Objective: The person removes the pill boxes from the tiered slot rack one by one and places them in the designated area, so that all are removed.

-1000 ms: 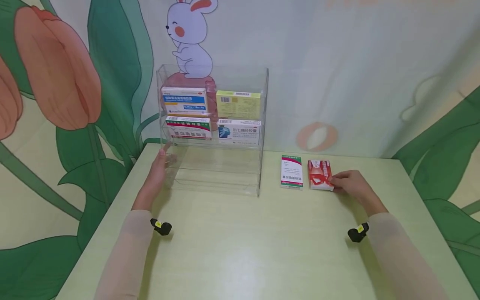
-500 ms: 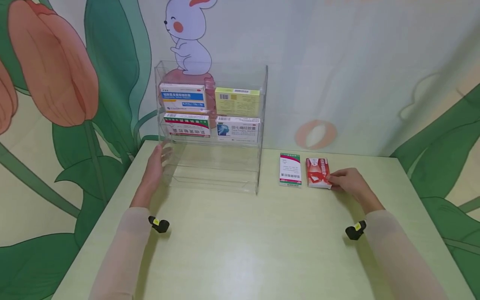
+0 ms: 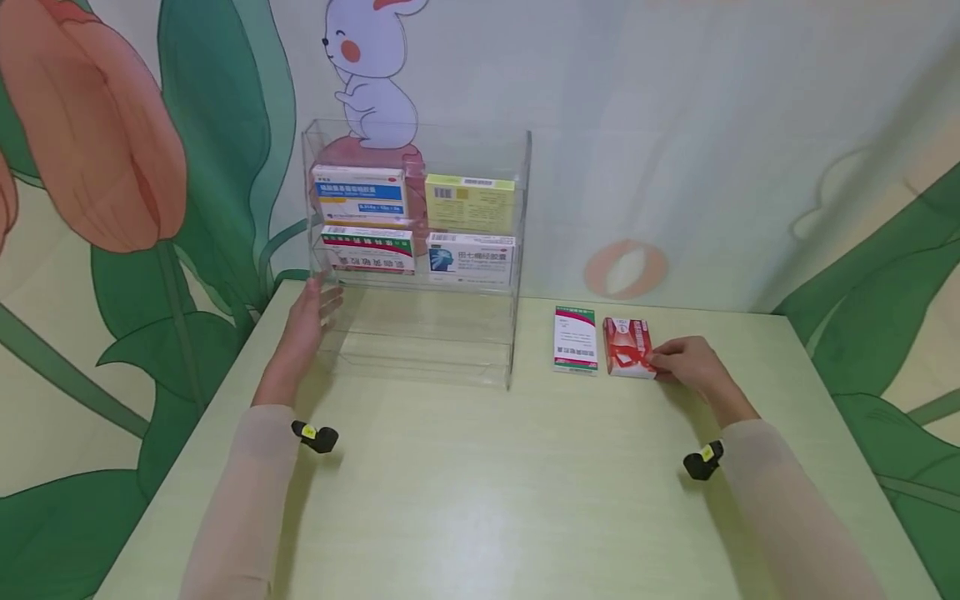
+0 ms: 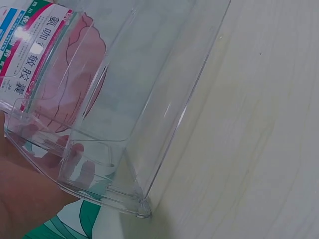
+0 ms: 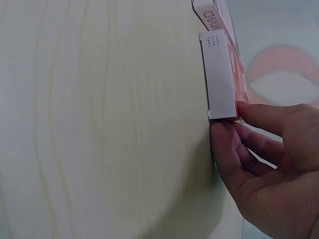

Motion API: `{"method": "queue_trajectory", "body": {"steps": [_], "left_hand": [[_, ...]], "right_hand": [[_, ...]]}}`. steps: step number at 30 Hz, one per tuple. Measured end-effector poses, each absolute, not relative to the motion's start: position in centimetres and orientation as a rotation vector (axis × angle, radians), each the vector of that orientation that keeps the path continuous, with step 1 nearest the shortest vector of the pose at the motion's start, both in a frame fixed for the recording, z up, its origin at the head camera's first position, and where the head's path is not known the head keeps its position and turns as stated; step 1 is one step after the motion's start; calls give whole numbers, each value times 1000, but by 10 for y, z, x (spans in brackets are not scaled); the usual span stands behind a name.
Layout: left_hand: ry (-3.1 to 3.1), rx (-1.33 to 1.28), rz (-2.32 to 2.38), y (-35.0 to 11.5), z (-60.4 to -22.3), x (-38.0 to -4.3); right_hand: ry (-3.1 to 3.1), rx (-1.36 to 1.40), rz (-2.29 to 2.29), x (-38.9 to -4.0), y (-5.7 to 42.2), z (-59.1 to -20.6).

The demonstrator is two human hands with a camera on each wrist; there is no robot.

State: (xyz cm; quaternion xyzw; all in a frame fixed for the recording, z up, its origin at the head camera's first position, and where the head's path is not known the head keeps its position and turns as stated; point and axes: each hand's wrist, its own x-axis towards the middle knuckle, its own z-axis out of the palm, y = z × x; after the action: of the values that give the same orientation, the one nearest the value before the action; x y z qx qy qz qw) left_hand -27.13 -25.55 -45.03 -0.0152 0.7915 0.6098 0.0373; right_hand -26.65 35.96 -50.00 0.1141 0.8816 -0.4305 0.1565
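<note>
A clear tiered rack (image 3: 416,350) stands at the back left of the table. My left hand (image 3: 302,325) is at its left side, fingers extended and partly seen through the clear plastic in the left wrist view; whether they touch it I cannot tell. On the right, my right hand (image 3: 693,364) holds the near right corner of a red and white medicine box (image 3: 628,348), thumb on top and fingers against its side. This box lies flat on the table. Just left of it lies a white medicine box (image 3: 575,340) with green and magenta bands.
The rack's upper tiers hold a blue and white box (image 3: 360,193), a yellow box (image 3: 470,204), a green-banded box (image 3: 367,250) and a white box with a blue picture (image 3: 471,260). A printed curtain (image 3: 712,150) hangs behind the table (image 3: 480,483).
The red box has shifted slightly left, toward the green-banded box, with my right hand on it. My left hand's fingers have straightened and spread at the rack's side. The head view has shifted a little.
</note>
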Motion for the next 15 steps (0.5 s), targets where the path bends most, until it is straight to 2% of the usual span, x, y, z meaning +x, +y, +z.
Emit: {"method": "queue_trajectory", "body": {"steps": [10,15], "left_hand": [[2373,-25,1907,-258,-445,-267],[2363,-11,1941,-265,-464,-277]], "right_hand": [[2561,271,-1208,-261,358,-499],[2553,272,-1226,-260,358,-499]]}}
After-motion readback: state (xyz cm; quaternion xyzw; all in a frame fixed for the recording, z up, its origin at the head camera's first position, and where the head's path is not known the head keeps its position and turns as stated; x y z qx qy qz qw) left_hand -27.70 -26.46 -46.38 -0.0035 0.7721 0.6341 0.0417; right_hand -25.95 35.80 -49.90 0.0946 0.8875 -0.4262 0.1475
